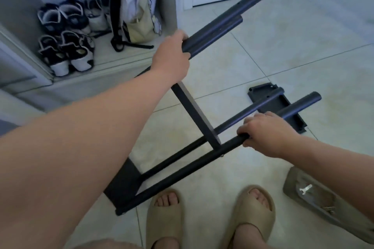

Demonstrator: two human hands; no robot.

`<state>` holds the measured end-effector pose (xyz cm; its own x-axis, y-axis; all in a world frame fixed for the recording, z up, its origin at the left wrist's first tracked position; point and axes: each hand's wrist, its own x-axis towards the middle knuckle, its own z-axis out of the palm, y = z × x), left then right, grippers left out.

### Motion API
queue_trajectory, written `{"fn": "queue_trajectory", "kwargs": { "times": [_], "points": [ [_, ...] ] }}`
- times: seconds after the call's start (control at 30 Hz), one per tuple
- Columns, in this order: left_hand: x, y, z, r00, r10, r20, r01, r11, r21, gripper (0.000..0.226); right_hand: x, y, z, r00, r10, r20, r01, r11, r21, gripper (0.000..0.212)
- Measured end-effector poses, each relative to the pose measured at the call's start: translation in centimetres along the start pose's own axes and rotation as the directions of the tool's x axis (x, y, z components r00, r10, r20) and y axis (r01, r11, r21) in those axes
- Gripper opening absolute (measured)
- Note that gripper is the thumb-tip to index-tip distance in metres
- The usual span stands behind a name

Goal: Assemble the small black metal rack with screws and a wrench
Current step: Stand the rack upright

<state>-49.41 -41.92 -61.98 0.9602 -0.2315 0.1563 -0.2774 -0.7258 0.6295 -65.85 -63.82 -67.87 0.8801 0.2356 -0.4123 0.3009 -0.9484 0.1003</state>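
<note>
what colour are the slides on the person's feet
Plain tan slides, seen best at the bottom centre of the head view.

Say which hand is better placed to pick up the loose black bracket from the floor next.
Right, probably. The right hand grips a lower tube just beside the bracket; the left hand holds the upper tubes, farther off.

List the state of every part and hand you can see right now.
rack: partly assembled, held tilted.
left hand: gripping the upper tubes.
right hand: gripping a lower tube.
side panel: loose, flat on floor.
wrench: untouched, lying on the packet.
</note>
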Motion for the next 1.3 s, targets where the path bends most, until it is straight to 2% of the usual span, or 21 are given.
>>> {"fn": "queue_trajectory", "kwargs": {
  "times": [0.17,0.33,0.43,0.57,0.63,0.77,0.93,1.0,1.17,1.3],
  "points": [
    [-4.9,1.5,-6.6,0.974,-0.002,-0.225,-0.042,0.981,-0.191,0.021,-2.4,-1.1,-3.1,0.967,0.066,-0.245,-0.107,0.981,-0.162,0.026],
    [-10.0,1.3,-10.8,0.914,-0.12,-0.388,-0.018,0.942,-0.334,0.029,-3.6,-2.6,-5.6,0.872,0.077,-0.483,-0.194,0.961,-0.198,0.022],
    [-12.7,0.0,-12.6,0.88,-0.183,-0.439,0.017,0.934,-0.356,0.033,-3.3,-3.4,-6.7,0.809,0.007,-0.588,-0.173,0.959,-0.226,0.022],
    [-15.1,-2.4,-13.7,0.815,-0.327,-0.479,0.157,0.919,-0.361,0.032,-2.1,-4.8,-7.9,0.718,-0.172,-0.674,-0.108,0.93,-0.352,0.024],
    [-16.0,-3.5,-13.8,0.784,-0.403,-0.472,0.225,0.893,-0.389,0.031,-1.5,-5.6,-8.5,0.712,-0.217,-0.668,-0.096,0.912,-0.4,0.024],
    [-16.9,-5.0,-13.6,0.754,-0.493,-0.435,0.304,0.848,-0.434,0.03,-0.5,-6.2,-9.5,0.75,-0.235,-0.618,-0.112,0.876,-0.469,0.03],
    [-16.9,-6.2,-13.4,0.761,-0.529,-0.376,0.338,0.817,-0.467,0.029,0.3,-6.0,-10.0,0.711,-0.249,-0.657,-0.092,0.894,-0.438,0.039],
    [-17.2,-6.7,-13.1,0.755,-0.544,-0.365,0.355,0.808,-0.47,0.029,0.5,-6.2,-10.3,0.731,-0.219,-0.647,-0.125,0.888,-0.442,0.045],
    [-18.5,-7.5,-12.3,0.758,-0.582,-0.294,0.41,0.776,-0.479,0.031,0.5,-7.9,-11.8,0.845,-0.038,-0.534,-0.247,0.857,-0.452,0.029],
    [-19.3,-7.5,-12.0,0.756,-0.607,-0.246,0.446,0.752,-0.485,0.03,0.3,-8.9,-11.6,0.858,0.042,-0.512,-0.287,0.866,-0.41,0.032]
  ]
}}
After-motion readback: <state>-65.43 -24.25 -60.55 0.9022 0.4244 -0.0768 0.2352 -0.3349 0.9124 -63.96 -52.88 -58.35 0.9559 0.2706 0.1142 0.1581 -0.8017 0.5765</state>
